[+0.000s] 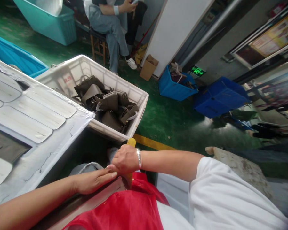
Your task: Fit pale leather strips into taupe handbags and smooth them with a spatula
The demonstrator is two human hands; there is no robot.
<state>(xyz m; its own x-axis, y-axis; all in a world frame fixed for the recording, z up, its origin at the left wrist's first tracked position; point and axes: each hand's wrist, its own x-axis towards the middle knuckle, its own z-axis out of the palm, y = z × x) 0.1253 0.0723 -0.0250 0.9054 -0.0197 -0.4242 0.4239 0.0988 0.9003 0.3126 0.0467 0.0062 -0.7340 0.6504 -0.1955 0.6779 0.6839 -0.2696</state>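
Note:
My right hand (pixel 126 159), with a silver bracelet at the wrist, is closed around a flat yellow tool (pixel 131 142). Its rounded end sticks out above my fist, and a bit of yellow shows below; its kind cannot be made out. My left hand (pixel 92 182) lies flat with fingers stretched out, its fingertips touching my right hand. Under it is a brownish-grey piece (pixel 103 199) close to my red apron (pixel 120 210). Just beyond my hands stands a white plastic crate (pixel 140 92) holding several dark olive-grey leather bags (pixel 110 100).
At left, a covered table (pixel 69 132) bears several white rounded panels (pixel 24 124) and a dark grey piece (pixel 6 143). Blue bins (pixel 175 88) and a cardboard box (pixel 148 67) stand on the green floor. A person (pixel 108 25) sits on a stool at the back.

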